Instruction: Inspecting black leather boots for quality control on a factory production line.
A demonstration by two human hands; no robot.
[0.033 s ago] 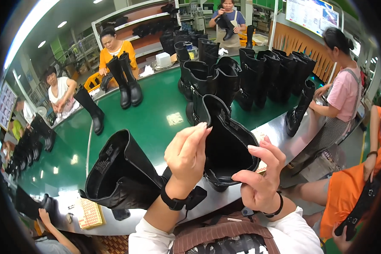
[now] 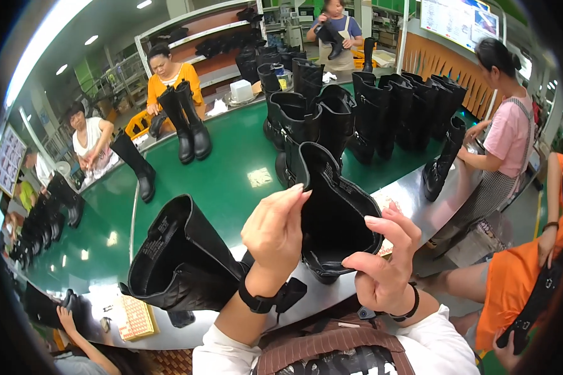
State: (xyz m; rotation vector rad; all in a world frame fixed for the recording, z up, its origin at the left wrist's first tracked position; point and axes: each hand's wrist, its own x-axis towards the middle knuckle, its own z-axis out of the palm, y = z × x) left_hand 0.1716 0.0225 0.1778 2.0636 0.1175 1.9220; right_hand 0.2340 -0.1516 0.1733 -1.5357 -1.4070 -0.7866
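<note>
A tall black boot (image 2: 331, 206) is held up in front of me with its open top facing me. My left hand (image 2: 275, 228) pinches the left edge of the boot's shaft opening. My right hand (image 2: 385, 259) grips the right edge of the same opening, fingers curled over the rim. A second black boot (image 2: 181, 256) lies tilted on the steel counter (image 2: 419, 206) to my left, its mouth also open toward me. I wear a black watch on the left wrist and a black band on the right.
A green conveyor table (image 2: 225, 175) stretches ahead with several upright black boots (image 2: 369, 106). Workers stand around it: one in orange (image 2: 169, 75), one in white (image 2: 91, 137), one in pink (image 2: 507, 131). A hand (image 2: 65, 315) reaches in at the lower left.
</note>
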